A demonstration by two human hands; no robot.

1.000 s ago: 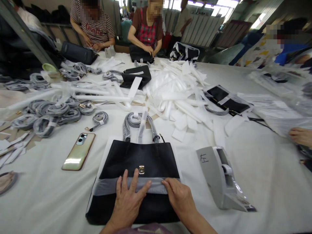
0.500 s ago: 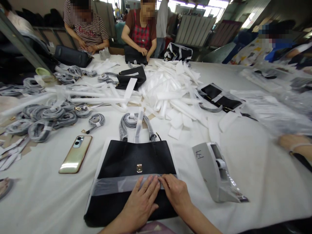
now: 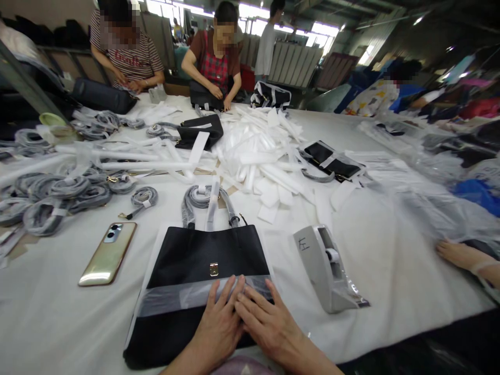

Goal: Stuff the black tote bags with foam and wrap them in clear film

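A black handbag (image 3: pixel 203 258) with a small gold clasp (image 3: pixel 213 269) lies flat on the white table in front of me, its wrapped handles (image 3: pixel 207 200) pointing away. A translucent strip (image 3: pixel 175 298) crosses the bag's lower half. My left hand (image 3: pixel 221 323) lies flat on the strip with fingers stretched out. My right hand (image 3: pixel 265 323) rests beside it, fingers extended and touching the left hand's fingertips on the strip.
A grey tape dispenser (image 3: pixel 326 268) stands right of the bag, a gold phone (image 3: pixel 108 253) left of it. Wrapped straps (image 3: pixel 58 192) pile at left, white foam strips (image 3: pixel 258 151) in the middle. Two people work on black bags at the far edge; another person's hand (image 3: pixel 457 255) rests at right.
My two hands have slid together along the strip until their fingers meet at its middle. The view has tilted up slightly.
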